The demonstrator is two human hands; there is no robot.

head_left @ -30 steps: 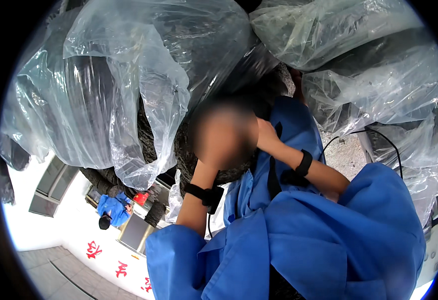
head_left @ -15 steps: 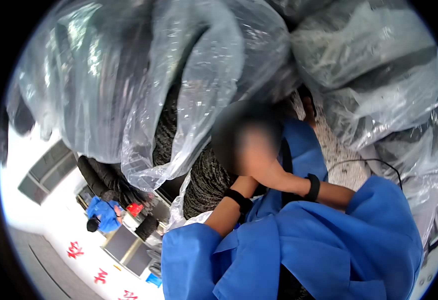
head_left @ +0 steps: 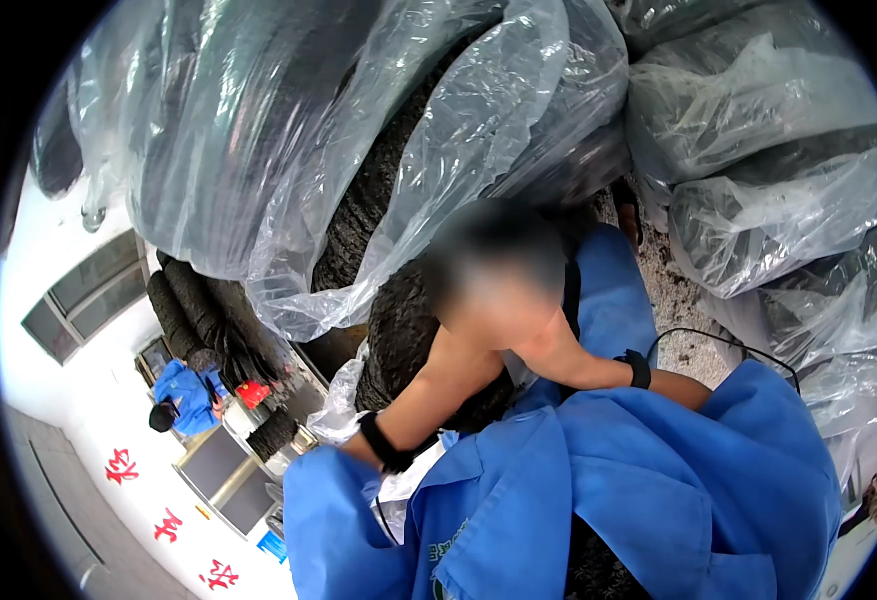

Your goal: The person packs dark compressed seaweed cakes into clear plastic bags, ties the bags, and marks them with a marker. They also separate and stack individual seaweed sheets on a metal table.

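Observation:
My left hand [head_left: 471, 338] and my right hand [head_left: 533, 332] meet in front of me, close together. A blur covers the fingers of both, so I cannot see whether they hold anything. Just left of them sits a dark, rough-textured bundle [head_left: 391, 335], partly under a clear plastic sheet [head_left: 294, 305]. My left forearm passes over its near side. Whether either hand touches it is hidden. Black bands circle both wrists, and a thin black cable [head_left: 719, 340] curves beside the right one.
Large dark bundles in clear plastic [head_left: 219, 140] fill the upper left. More plastic-wrapped bundles [head_left: 759, 170] are stacked at the right. Farther off at the left, a person in blue [head_left: 187, 398] is beside dark rolls [head_left: 194, 310] and a red item [head_left: 253, 393].
My left forearm reaches farther out, more of it showing, with its wristband shifted left and down. The surroundings shift slightly in the view. My right forearm stays nearly in place.

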